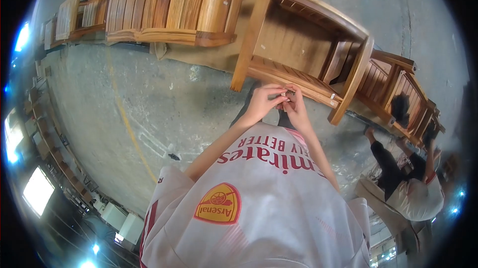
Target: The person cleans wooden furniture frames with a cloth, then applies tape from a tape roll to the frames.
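Note:
My left hand [262, 103] and my right hand [296, 107] meet in front of my shirt, fingertips pinched together. Between them is a small pale piece [283, 94], too little to make out; which hand grips it is not plain. Just beyond my hands lies a wooden chair frame [294, 75], tipped over, with slats along its near side and a small white label [332, 97] near one corner. My fingers appear apart from the wood, though the gap is hard to judge.
A slatted wooden piece [169, 1] stands at upper left, with more furniture [82, 14] behind it. Brown sheeting [199, 58] lies beneath. More wooden chairs [393, 89] line the right, where another person [416, 196] sits low. A yellow line [124, 113] crosses the concrete floor.

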`<action>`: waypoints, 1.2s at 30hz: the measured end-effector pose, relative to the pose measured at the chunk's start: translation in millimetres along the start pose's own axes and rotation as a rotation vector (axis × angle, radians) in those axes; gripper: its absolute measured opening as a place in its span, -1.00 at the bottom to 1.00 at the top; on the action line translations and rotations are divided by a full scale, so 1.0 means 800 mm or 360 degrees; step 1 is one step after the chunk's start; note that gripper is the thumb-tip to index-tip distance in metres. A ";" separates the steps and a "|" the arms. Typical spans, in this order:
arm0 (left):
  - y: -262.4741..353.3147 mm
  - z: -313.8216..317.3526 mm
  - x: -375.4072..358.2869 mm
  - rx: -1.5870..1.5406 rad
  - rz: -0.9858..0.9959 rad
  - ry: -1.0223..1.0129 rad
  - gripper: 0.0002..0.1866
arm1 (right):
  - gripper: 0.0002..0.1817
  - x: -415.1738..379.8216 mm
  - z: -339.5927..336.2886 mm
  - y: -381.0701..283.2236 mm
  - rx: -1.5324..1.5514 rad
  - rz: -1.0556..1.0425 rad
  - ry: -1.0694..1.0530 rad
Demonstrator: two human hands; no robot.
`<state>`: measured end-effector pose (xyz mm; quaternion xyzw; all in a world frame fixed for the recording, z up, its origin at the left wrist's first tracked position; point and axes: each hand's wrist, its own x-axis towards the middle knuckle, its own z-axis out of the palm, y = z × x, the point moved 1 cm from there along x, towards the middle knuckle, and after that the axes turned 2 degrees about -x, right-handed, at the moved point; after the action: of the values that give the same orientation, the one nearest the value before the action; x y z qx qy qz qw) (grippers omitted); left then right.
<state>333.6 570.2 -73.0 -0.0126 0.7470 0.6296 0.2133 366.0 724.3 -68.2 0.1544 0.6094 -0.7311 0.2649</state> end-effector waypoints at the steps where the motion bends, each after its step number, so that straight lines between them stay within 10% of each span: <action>1: 0.006 -0.006 -0.001 0.0049 0.0041 0.0051 -0.75 | -0.44 0.004 0.006 -0.005 0.0012 0.0015 -0.0004; 16: 0.013 -0.012 0.044 0.0470 0.0326 0.0299 -0.92 | -0.92 0.048 0.010 -0.015 -0.0266 0.0049 0.0401; 36: 0.007 -0.090 0.227 0.0000 0.0031 0.0878 -0.91 | -0.93 0.125 0.049 -0.059 0.0019 -0.0179 0.1003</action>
<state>144.9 548.4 -120.0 -0.1764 0.7768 0.6045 -0.0044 261.6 671.7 -77.1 0.3410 0.6648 -0.6643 0.0214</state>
